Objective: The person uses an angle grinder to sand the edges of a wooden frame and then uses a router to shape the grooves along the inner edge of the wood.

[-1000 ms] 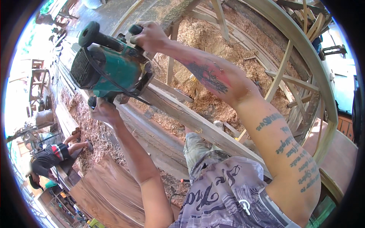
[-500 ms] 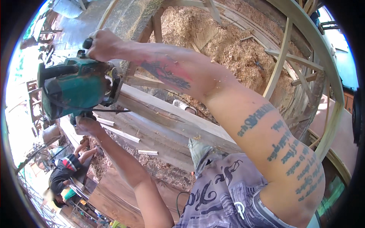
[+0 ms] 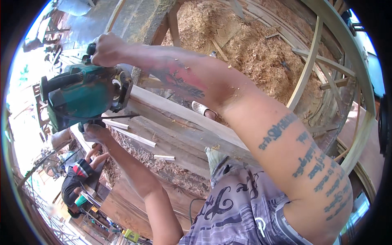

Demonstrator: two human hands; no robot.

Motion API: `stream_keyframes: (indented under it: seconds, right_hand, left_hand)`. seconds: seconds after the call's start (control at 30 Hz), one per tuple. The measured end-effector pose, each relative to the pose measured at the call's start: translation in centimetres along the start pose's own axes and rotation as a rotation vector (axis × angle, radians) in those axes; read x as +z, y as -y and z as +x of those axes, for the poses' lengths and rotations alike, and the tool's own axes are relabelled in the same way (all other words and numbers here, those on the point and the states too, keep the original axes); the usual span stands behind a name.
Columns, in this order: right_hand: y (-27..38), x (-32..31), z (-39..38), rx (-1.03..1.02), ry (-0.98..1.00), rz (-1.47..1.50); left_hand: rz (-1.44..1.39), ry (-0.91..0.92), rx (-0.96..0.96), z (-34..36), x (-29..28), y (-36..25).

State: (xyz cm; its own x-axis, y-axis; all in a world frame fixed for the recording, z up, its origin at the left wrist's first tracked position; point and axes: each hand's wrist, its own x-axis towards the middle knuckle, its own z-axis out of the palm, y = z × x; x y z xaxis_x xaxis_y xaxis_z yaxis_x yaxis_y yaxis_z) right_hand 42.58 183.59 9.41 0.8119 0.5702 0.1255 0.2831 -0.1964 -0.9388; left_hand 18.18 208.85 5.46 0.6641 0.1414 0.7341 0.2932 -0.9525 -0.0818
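Observation:
A large teal and black plunge router [image 3: 79, 94] is between my two hands at the upper left. My right hand [image 3: 107, 50] is closed around its far side knob. On the near side, my left hand [image 3: 96, 132] is wrapped around the other knob, partly hidden by the router body. The metal base [image 3: 123, 90] faces the end of a long wooden beam [image 3: 179, 112]; I cannot tell whether the bit touches wood. A black cord [image 3: 102, 117] runs across the tool.
Wood shavings [image 3: 253, 53] cover the floor beside a curved timber frame [image 3: 306, 73]. Thin offcuts [image 3: 139, 140] lie on planks below the router. A foot in a pale clog [image 3: 200, 108] shows beyond the beam. Another person [image 3: 75, 183] bends over at lower left, near a wooden sheet [image 3: 130, 204].
The beam, offcuts and frame have shifted slightly rightward in view. Both hands keep their hold on the router, which sits almost in the same place in the picture.

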Motion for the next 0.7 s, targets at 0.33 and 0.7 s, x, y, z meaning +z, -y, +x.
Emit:
stream_keyframes:
  seconds: [0.33,0.7]
  right_hand:
    - [-0.1,-1.5,-5.1,-0.059,-0.109,0.099]
    - [-0.5,-4.7,-10.2,-0.144,-0.107,0.010]
  left_hand:
    - [0.095,0.178,-0.011,-2.5,-3.4,-3.8]
    - [-0.237,0.065,-0.218,-4.3,-6.9,-11.9]
